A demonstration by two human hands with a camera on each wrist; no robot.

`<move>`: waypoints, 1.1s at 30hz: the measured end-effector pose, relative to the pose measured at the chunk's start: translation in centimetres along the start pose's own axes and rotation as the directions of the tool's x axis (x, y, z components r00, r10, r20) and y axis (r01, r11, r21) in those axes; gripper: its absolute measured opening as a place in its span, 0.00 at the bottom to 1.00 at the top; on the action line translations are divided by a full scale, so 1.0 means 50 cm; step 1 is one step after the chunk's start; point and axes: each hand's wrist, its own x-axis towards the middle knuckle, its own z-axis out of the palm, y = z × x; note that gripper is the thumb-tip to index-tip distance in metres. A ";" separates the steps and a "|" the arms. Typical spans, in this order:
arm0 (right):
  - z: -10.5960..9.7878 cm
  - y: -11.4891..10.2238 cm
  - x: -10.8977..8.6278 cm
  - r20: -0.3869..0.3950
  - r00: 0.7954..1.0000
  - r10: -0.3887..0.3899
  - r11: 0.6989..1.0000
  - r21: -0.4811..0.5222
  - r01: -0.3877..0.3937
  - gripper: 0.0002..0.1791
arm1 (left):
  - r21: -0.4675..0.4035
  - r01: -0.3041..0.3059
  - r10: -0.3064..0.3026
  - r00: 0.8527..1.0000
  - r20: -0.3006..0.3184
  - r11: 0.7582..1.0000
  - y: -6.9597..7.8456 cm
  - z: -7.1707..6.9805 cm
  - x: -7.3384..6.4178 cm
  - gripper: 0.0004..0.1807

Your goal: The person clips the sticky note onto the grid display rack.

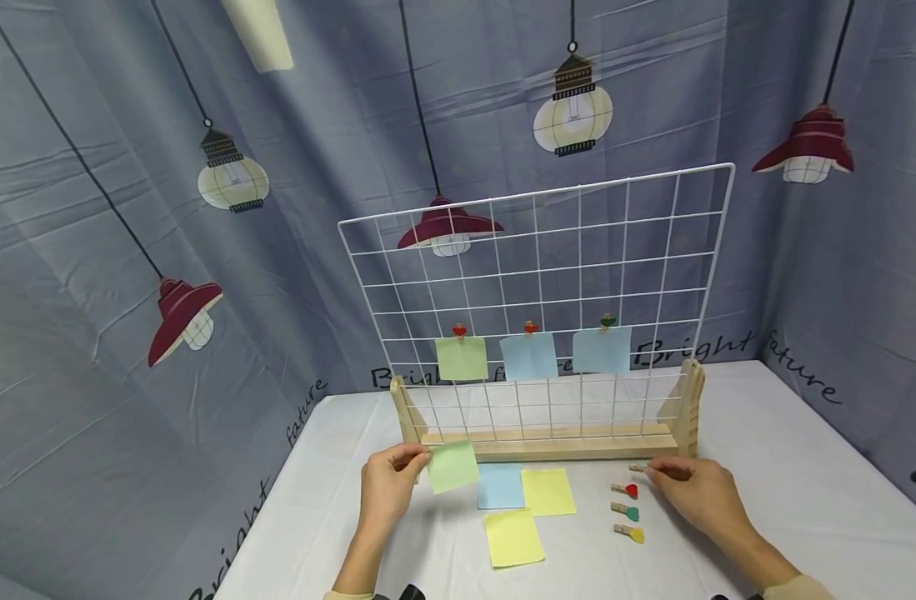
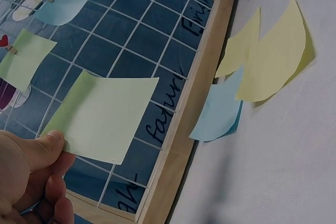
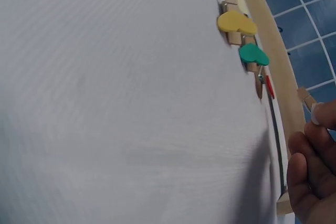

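My left hand (image 1: 387,489) pinches a light green sticky note (image 1: 453,467) by its edge, between thumb and fingers, in front of the rack's wooden base. In the left wrist view the same note (image 2: 113,116) spreads out flat from the thumb tip. At the right, my right hand (image 1: 695,493) pinches a small wooden clothespin (image 1: 638,468); its jaw end sticks out past the fingertips, and the fingers hide the rest. Below that hand lie clothespins with a red heart (image 1: 632,492), a green heart (image 1: 633,513) and a yellow heart (image 1: 636,535).
A white wire grid (image 1: 540,250) stands in a wooden base (image 1: 570,448). A green note (image 1: 461,360) and two blue notes (image 1: 528,358) hang clipped on it. On the white table (image 1: 593,575) lie a blue note (image 1: 501,487) and two yellow notes (image 1: 514,540).
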 end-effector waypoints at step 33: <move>-0.031 -0.106 -0.004 0.097 0.989 -0.109 0.987 0.133 0.096 0.15 | 0.000 0.010 -0.010 1.000 0.003 1.000 -0.009 0.002 -0.002 0.02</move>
